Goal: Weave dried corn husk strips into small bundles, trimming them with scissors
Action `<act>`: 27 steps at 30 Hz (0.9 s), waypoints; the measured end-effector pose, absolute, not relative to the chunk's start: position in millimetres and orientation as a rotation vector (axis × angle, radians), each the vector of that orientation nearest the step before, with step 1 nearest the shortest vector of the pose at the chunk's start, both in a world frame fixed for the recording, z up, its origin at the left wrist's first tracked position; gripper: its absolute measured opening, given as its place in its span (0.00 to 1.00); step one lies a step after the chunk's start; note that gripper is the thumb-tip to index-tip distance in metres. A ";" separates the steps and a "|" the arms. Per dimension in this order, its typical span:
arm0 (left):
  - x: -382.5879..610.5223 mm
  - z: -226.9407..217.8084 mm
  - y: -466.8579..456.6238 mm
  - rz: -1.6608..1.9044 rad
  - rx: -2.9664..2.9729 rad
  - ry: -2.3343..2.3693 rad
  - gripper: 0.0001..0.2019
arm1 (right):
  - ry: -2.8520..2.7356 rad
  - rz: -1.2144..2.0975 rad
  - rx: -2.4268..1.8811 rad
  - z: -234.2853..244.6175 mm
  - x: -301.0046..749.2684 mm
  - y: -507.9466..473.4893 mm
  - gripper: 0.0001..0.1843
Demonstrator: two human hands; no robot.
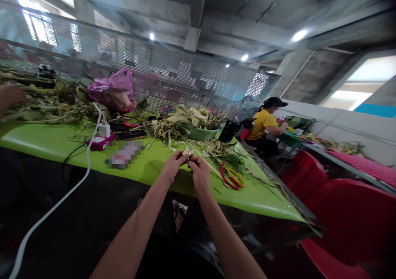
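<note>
Over the green table (pixel 66 137), I watch from far off: left hand (pixel 172 164) and right hand (pixel 201 172) pinch a small pale piece (pixel 187 152) between them. Pulling too hard could tear it.

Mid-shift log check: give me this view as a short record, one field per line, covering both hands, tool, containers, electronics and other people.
Left hand: fingertips pinching a small pale plant piece
Right hand: fingertips on the same piece
Tool: red-and-yellow loop-handled tool, apparently scissors, on the green tabletop, right of the hands
Containers: green basket bearing dried leaves; pink plastic bag at back left
Electronics: white charger on a magenta power block
Other people: co-worker in yellow top, right; another person's hand, left edge
</note>
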State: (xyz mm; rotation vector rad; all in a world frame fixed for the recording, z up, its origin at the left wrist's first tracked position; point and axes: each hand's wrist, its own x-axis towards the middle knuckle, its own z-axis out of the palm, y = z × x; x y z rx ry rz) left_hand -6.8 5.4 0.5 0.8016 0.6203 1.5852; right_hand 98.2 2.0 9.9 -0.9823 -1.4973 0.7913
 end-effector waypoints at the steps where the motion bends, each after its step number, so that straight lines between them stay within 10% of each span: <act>1: -6.8 0.5 5.5 1.592 0.795 0.630 0.19 | -1.502 0.779 -0.982 10.5 98.4 1.0 0.07; 27: -7.0 -0.5 -1.0 1.512 0.884 0.636 0.14 | -1.375 0.902 -0.934 4.6 116.9 23.0 0.12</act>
